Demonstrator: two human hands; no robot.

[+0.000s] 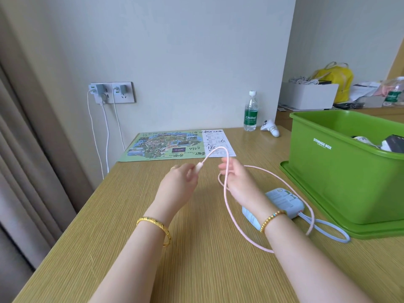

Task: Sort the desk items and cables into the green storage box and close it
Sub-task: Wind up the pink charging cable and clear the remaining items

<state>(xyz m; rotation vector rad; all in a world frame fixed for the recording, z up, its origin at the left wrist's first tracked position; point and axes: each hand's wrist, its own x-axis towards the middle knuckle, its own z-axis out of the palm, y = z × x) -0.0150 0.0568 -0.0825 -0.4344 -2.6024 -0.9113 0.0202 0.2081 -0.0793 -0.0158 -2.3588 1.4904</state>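
Above the desk's middle, our left hand [181, 178] pinched the limp, light pink braided cable's [227, 193] plug while our right hand [235, 173] held its loops.

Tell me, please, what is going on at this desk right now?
A person is coiling a pink cable above the wooden desk. The left hand pinches its plug end, while the right hand holds loops of it. The cable runs to a pale blue power bank lying beside the green storage box. The box stands open on its lid, with some items already inside.
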